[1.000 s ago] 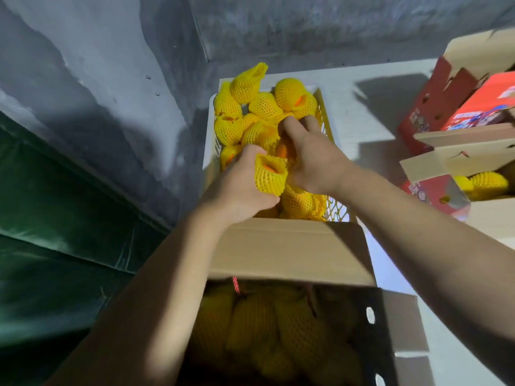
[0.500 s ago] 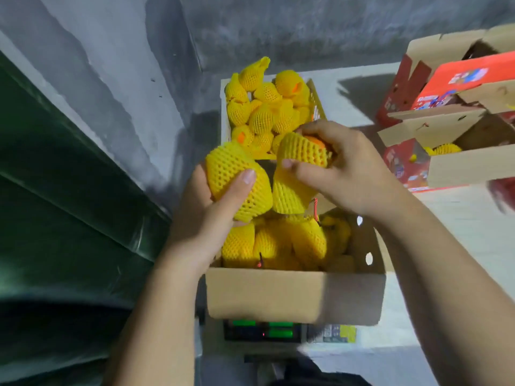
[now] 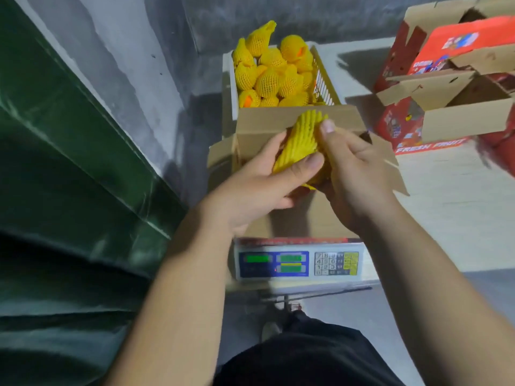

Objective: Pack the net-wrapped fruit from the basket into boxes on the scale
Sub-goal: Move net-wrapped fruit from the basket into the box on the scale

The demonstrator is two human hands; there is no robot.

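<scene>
A white basket (image 3: 323, 76) at the back holds several fruits in yellow foam net (image 3: 271, 79). In front of it a brown cardboard box (image 3: 301, 218) stands on an electronic scale (image 3: 298, 264) with green displays. Over the box opening both hands hold net-wrapped fruit (image 3: 301, 140). My left hand (image 3: 259, 185) grips it from the left, thumb across the net. My right hand (image 3: 351, 171) grips from the right, thumb on the net's upper end. The hands hide the box's inside, so I cannot tell whether they hold one fruit or two.
A red "FRESH FRUIT" carton (image 3: 434, 118) with open brown flaps stands at the right on the white table (image 3: 459, 196). A green tarp (image 3: 69, 176) and a grey wall lie to the left. The person's dark-clothed legs (image 3: 312, 358) are below the scale.
Both hands carried wrapped fruit from the basket toward me and lowered it over the box. The two fruits held apart half a second ago are now pressed together between the hands.
</scene>
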